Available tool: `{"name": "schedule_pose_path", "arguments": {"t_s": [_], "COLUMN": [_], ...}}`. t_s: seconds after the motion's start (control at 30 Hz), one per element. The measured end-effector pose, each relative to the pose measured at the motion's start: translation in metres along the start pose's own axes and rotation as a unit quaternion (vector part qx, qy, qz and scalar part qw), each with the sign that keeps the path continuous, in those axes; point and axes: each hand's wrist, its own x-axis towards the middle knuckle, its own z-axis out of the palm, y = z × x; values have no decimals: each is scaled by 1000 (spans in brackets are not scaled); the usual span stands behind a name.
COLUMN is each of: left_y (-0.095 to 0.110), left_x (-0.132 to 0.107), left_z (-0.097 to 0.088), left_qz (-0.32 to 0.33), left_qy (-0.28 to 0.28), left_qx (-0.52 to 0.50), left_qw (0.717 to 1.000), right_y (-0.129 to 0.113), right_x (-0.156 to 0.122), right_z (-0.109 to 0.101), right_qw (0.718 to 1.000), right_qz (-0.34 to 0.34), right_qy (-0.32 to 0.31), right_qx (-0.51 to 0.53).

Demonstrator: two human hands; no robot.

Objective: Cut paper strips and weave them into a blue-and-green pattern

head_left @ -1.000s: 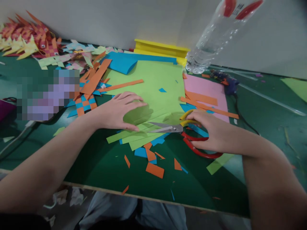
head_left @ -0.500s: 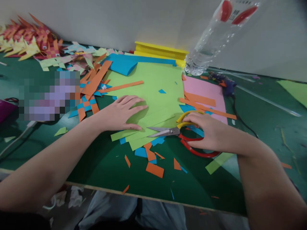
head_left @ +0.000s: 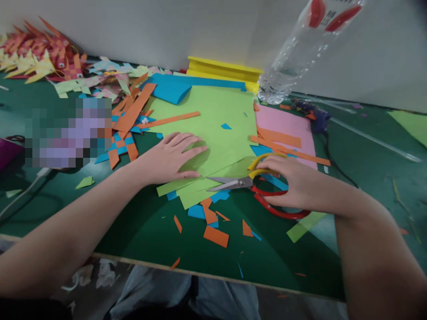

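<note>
Left hand (head_left: 170, 155): is lying palm down on the green paper (head_left: 216, 104), fingers spreading wide, gripping nothing.
Right hand (head_left: 298, 184): is curling around the scissors (head_left: 246, 182) by the handles.
Scissor blades: 2, standing slightly apart, pointing toward the left thumb.
Paper position: lying on the bench (head_left: 267, 258), beside the pink sheet (head_left: 283, 118).
</note>
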Motion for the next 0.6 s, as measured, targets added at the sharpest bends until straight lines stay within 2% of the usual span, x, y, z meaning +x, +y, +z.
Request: {"name": "schedule_pose_path", "arguments": {"t_s": [0.3,0.6], "left_y": [2,2], "left_x": [1,1], "left_z": [0,0], "left_qz": [2,0], "left_qy": [-4,-11], "left_qx": [-12,-28], "left_qw": [1000,1000], "right_y": [-2,1], "right_x": [-1,0], "right_z": [-6,-3], "right_qw": [999,1000], "right_qz": [3,2], "right_qy": [-2,1], "right_qx": [-36,-24]}}
